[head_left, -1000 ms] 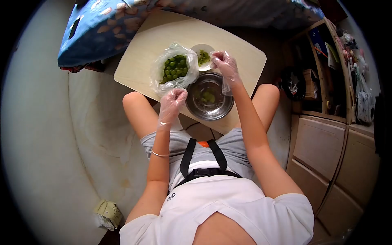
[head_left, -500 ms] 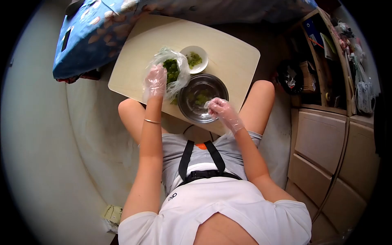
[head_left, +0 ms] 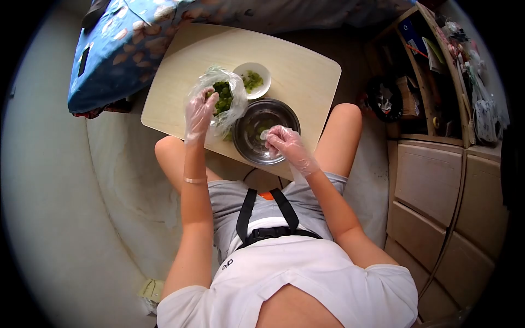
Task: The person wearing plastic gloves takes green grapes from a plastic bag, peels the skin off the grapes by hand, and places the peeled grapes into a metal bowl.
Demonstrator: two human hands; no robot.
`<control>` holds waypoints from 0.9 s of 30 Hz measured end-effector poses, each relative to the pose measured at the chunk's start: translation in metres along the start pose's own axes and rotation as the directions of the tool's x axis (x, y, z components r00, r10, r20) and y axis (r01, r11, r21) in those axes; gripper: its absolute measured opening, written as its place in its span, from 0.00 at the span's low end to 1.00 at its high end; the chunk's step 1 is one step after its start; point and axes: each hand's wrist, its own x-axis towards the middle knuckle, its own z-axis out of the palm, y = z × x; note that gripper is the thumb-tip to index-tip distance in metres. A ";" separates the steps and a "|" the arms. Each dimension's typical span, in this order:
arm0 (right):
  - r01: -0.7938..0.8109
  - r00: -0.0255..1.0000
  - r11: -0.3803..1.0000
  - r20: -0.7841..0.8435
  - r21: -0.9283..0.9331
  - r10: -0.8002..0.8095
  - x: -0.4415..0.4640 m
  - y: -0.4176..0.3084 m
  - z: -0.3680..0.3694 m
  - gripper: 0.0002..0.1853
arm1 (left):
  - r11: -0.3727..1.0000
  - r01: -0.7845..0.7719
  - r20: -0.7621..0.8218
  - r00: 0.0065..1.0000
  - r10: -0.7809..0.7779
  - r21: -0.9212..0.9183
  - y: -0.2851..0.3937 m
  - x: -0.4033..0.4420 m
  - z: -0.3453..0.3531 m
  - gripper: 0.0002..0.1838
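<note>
Many green fruits (head_left: 223, 99) by left hand (head_left: 200, 115)

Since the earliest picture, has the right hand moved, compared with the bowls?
Yes. The right hand went down in the view, from beside the white bowl to over the metal bowl.

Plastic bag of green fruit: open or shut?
Open: the plastic bag's mouth is spread wide, with green fruit showing inside.
</note>
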 end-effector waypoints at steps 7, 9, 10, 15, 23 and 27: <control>0.534 0.790 0.614 0.084 -0.581 -0.607 -0.002 -0.044 0.042 0.17 | 0.570 0.437 0.381 0.897 -0.222 -0.696 0.098 -0.095 -0.012 0.14; 0.561 0.719 0.406 0.181 -0.722 -0.672 -0.007 -0.057 0.049 0.17 | 0.532 0.468 0.463 0.873 -0.153 -0.706 0.099 -0.106 -0.004 0.14; 0.563 0.716 0.399 0.185 -0.724 -0.673 -0.008 -0.055 0.048 0.17 | 0.530 0.463 0.460 0.876 -0.148 -0.711 0.101 -0.110 0.001 0.14; 0.572 0.718 0.410 0.192 -0.710 -0.669 -0.006 -0.038 0.032 0.17 | 0.588 0.402 0.473 0.880 -0.037 -0.702 0.104 -0.117 0.007 0.14; 0.576 0.715 0.441 0.163 -0.688 -0.680 -0.015 -0.045 0.033 0.17 | 0.848 0.117 0.363 0.927 0.093 -0.517 0.109 -0.118 -0.004 0.14; 0.621 0.657 0.367 0.204 -0.693 -0.726 -0.010 -0.042 0.036 0.18 | 0.938 -0.083 0.286 0.940 0.187 -0.338 0.098 -0.117 0.000 0.13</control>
